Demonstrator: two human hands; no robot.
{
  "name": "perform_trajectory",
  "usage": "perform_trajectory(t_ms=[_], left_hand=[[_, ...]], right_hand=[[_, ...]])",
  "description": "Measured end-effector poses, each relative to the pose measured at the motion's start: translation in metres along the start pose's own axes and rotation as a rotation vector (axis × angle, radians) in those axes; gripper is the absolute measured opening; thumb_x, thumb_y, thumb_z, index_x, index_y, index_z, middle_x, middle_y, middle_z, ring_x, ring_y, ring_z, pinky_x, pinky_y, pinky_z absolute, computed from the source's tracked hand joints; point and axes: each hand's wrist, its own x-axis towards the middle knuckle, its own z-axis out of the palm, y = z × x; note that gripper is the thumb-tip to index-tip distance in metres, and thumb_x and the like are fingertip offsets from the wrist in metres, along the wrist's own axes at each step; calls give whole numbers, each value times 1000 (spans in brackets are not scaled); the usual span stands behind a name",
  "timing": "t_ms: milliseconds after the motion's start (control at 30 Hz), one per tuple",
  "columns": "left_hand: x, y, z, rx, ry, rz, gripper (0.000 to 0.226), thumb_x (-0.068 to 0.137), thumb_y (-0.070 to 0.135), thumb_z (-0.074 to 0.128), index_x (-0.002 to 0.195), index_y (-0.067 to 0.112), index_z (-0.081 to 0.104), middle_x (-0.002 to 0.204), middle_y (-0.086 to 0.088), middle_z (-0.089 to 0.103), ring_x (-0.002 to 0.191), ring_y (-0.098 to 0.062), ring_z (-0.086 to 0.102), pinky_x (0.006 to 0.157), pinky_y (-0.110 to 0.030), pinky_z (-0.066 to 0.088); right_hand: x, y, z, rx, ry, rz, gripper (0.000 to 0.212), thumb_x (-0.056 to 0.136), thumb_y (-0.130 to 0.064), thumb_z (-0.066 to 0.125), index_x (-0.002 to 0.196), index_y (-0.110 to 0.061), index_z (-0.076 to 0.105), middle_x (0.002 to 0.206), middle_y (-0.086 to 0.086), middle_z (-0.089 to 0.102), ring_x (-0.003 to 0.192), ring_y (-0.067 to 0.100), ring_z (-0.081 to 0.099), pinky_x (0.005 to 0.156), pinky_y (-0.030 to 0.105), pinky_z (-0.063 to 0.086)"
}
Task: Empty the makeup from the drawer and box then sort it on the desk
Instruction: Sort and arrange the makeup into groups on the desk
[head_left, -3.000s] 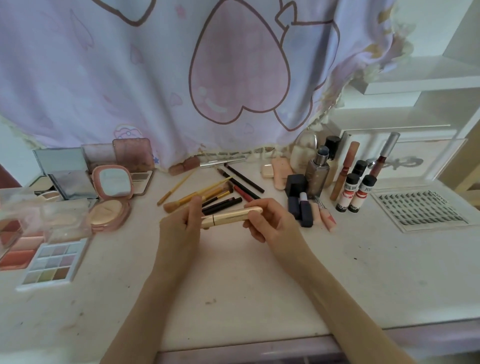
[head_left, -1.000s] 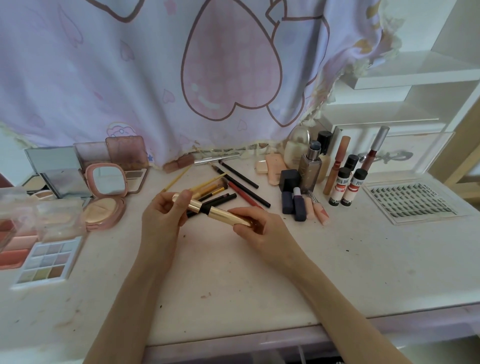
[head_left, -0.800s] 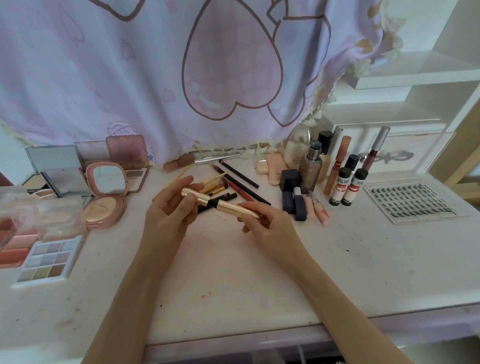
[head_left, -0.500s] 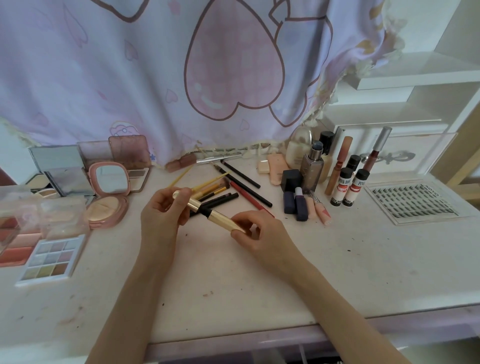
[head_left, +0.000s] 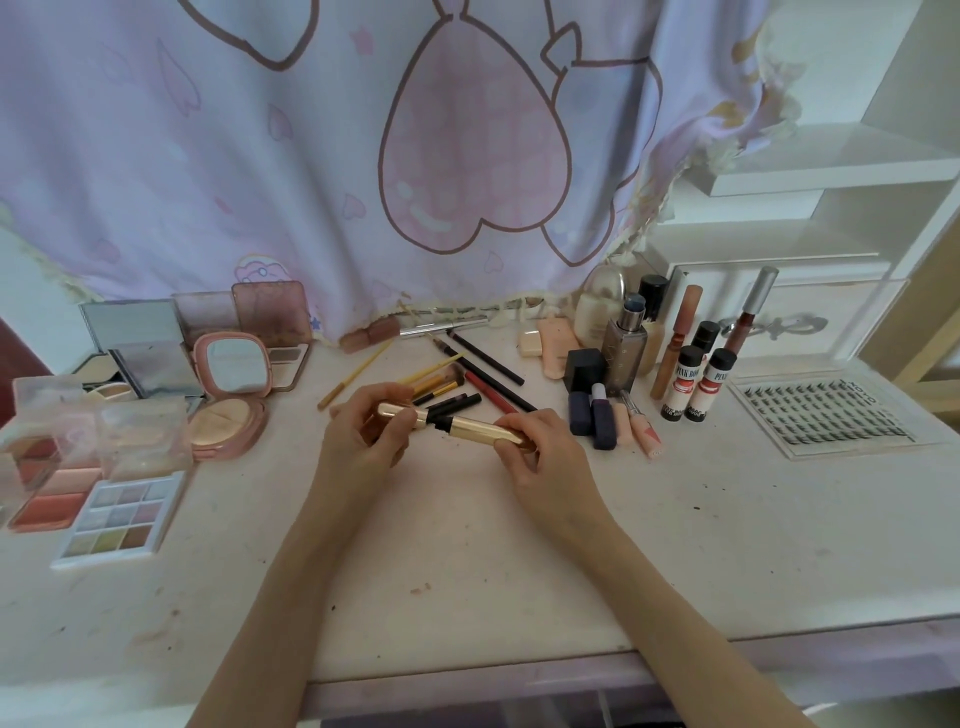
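Above the middle of the white desk (head_left: 519, 561) I hold a gold mascara tube (head_left: 478, 430) between both hands. My left hand (head_left: 363, 441) pinches its gold cap end, and my right hand (head_left: 540, 452) grips the tube body. A black neck shows in a small gap between cap and body. Behind it lie brushes and pencils (head_left: 457, 379) in a loose bunch. Palettes and compacts (head_left: 228, 395) sit at the left, bottles and lip tubes (head_left: 675, 364) at the right.
A clear tray of false lashes (head_left: 826, 410) lies at the far right, before a white drawer unit (head_left: 779, 301). A pastel eyeshadow palette (head_left: 119, 519) and blush boxes (head_left: 52, 467) line the left edge. A printed curtain (head_left: 363, 156) hangs behind the desk.
The tube went from whole and level to slightly parted at the cap, with the black neck showing. Both hands stayed on it above the desk, shifting only a little.
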Motion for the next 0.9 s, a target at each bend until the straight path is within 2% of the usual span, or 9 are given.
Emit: perform_trajectory(t_ms=[133,300,400,467,533,633,733,833,900], left_hand=[[2,-1,-1,42,89,-45,6,88,13,58,82,14,59,59,-1,47,46,-4,37,44,-15,32],[2,-1,-4,3,132,-143,24,84,27,64,70,10,55,49,1,44,42,-8,34,42,-20,31],[3,1,-10,79,150,-188,35,87,36,59,67,7,58,48,-1,46,40,-8,35,43,-18,31],[2,2,-22,263,129,-181,38,92,39,49,71,12,64,53,2,53,47,-7,43,50,-18,33],[-2,0,-37,412,127,-140,32,96,34,43,77,18,64,61,4,56,59,-11,51,57,-20,36],[-9,-8,-57,507,176,-61,17,95,23,46,88,18,61,75,2,61,75,-17,57,65,-19,40],[-17,-20,-66,563,187,21,9,93,19,50,97,21,58,92,0,60,85,-15,56,69,-16,39],[-16,-29,-67,650,160,79,19,92,20,54,109,14,59,106,-2,57,99,-16,51,82,-23,36],[-14,-33,-67,766,129,136,33,89,32,51,113,10,60,109,-5,58,105,-19,49,87,-27,34]], right_hand=[[0,0,0,-9,3,-21,22,92,-16,54,114,-13,61,100,-7,42,91,10,42,74,5,30],[-1,-2,0,-75,-48,-80,21,93,-17,52,112,-14,61,99,-9,40,92,7,35,78,3,27],[-2,-4,0,-142,-121,-119,23,95,-19,50,115,-15,58,101,-10,40,95,5,31,79,10,25],[-1,-6,0,-172,-157,-141,24,95,-20,49,117,-16,58,104,-8,46,98,5,32,83,14,24],[0,-9,3,-210,-180,-187,24,95,-22,49,117,-18,59,110,-5,53,102,9,37,87,16,26],[4,-17,15,-239,-224,-234,24,95,-23,49,116,-19,59,111,-3,55,107,13,41,92,21,30],[14,-24,29,-261,-226,-241,25,95,-24,48,116,-19,60,111,-2,54,108,16,41,93,26,32],[24,-28,42,-294,-194,-216,27,95,-26,48,118,-20,60,114,-1,53,110,17,40,94,29,32],[30,-29,48,-302,-171,-198,28,93,-26,49,117,-19,61,116,0,52,112,19,40,95,30,31]])
